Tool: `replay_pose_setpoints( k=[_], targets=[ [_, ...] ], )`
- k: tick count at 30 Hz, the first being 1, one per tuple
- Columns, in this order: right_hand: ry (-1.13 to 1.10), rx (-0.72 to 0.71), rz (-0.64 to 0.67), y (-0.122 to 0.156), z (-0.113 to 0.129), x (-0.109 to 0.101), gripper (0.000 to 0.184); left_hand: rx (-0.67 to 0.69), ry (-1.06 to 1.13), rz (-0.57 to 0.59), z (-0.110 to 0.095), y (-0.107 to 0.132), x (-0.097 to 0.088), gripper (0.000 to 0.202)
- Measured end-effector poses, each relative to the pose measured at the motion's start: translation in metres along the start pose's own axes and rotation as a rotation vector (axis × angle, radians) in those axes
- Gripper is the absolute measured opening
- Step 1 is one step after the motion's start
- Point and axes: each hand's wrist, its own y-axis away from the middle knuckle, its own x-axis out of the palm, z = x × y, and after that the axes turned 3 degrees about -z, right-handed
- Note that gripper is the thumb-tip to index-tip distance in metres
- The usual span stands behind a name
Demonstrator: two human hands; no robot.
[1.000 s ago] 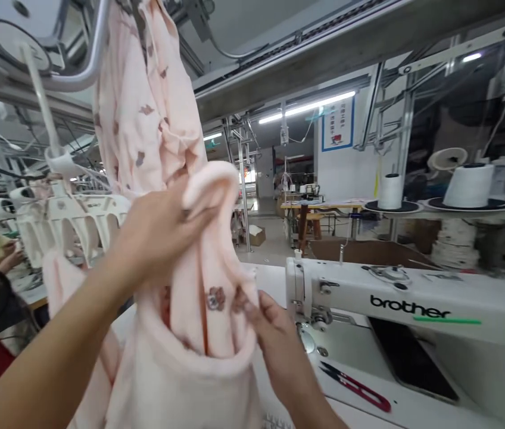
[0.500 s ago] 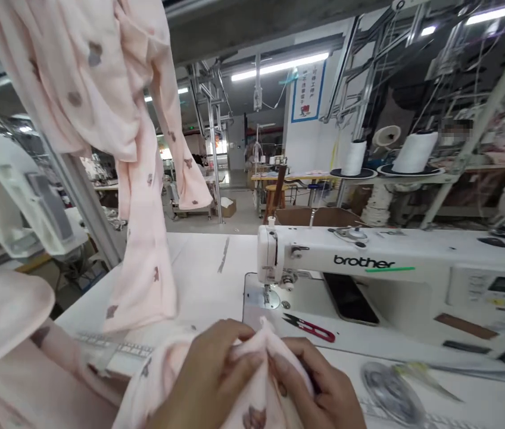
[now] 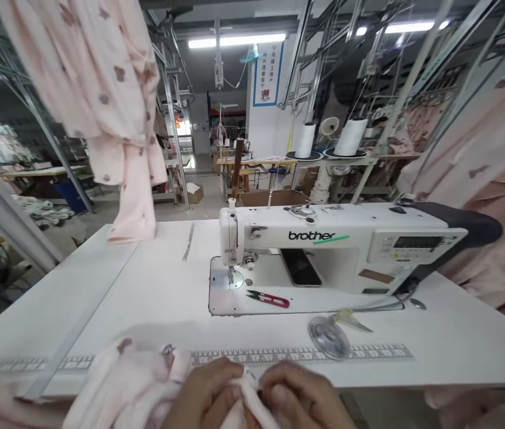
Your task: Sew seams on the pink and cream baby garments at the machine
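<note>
At the table's near edge my left hand [image 3: 205, 396] and my right hand [image 3: 304, 399] pinch a fold of pale pink fabric [image 3: 134, 384] printed with small brown figures. Both hands are closed on the cloth, close together, fingers facing each other. The rest of that cloth bunches to the left of my hands. Beyond them stands a white Brother sewing machine [image 3: 324, 250], its needle end to the left. Red-handled thread snips [image 3: 268, 298] lie on the machine bed.
More pink garments [image 3: 100, 101] hang from an overhead rail at the upper left, and others hang at the right edge [image 3: 493, 179]. A printed ruler strip [image 3: 297, 356] runs along the white table [image 3: 145, 286]. A clear disc [image 3: 328, 336] lies beside it. Thread cones [image 3: 351, 137] stand behind the machine.
My hands came down from the hanging garment to the table's near edge, bringing a pink piece with them. The view dropped and swung right, showing the whole sewing machine.
</note>
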Motion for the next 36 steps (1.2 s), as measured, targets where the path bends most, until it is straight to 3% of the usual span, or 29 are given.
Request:
replay_pose_setpoints(
  k=[2,4,8,13,21,23,26,28,32,34,36],
  targets=[
    [0.021,-0.113,-0.059,-0.008,0.007,0.001,0.027,0.082,-0.080,0.053,-0.010,0.000,-0.015,0.025],
    [0.006,-0.159,-0.046,-0.017,0.012,0.006,0.021,0.074,-0.132,0.068,-0.023,-0.003,-0.024,0.022],
    [-0.054,-0.107,0.020,-0.030,0.014,0.016,0.020,0.013,-0.170,-0.062,-0.038,-0.009,-0.028,0.009],
    [0.037,-0.193,0.080,-0.036,0.020,0.010,0.015,0.156,-0.265,-0.061,-0.036,-0.013,-0.032,0.015],
    [0.314,-0.128,0.222,-0.049,0.040,-0.005,0.013,0.292,-0.373,-0.040,-0.029,-0.017,-0.030,0.019],
    [0.171,-0.020,0.330,-0.059,0.038,-0.007,0.015,0.385,-0.412,-0.066,-0.026,-0.015,-0.029,0.022],
    [-0.263,0.251,0.611,-0.076,0.024,0.001,0.017,0.513,-0.438,-0.139,-0.021,-0.014,-0.030,0.025],
    [-0.505,0.383,0.695,-0.083,0.010,0.012,0.020,0.552,-0.413,-0.155,-0.017,-0.014,-0.031,0.023],
    [-0.727,0.479,0.624,-0.079,-0.006,0.031,0.021,0.554,-0.238,-0.135,-0.010,-0.016,-0.031,0.016],
    [-0.672,0.384,0.479,-0.069,-0.003,0.033,0.028,0.487,-0.163,-0.173,-0.009,-0.016,-0.031,0.013],
    [-0.500,0.188,0.230,-0.056,0.006,0.032,0.035,0.407,-0.153,-0.246,-0.009,-0.016,-0.030,0.013]
  ],
)
